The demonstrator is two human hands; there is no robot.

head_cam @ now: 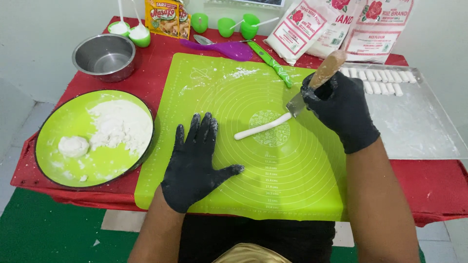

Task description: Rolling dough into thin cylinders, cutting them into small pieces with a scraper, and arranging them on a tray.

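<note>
Here, head view: the right hand grips a knife, blade touching the upper-right end of the dough rope. The left hand lies spread flat and empty on the green mat, near the rope but not touching. The rope's long axis runs lower-left to upper-right, mid-mat. Unheld, the rope could roll or drag under the blade, giving uneven pieces.

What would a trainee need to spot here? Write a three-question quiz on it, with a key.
1. True or false: the left hand lies flat on the green mat.
2. What does the right hand hold: A a spoon, B a knife, C a cup?
3. Fill in: the blade meets the right end of the dough rope, and cut pieces lie on the ____.

Key: 1 true; 2 B; 3 metal tray.
</note>
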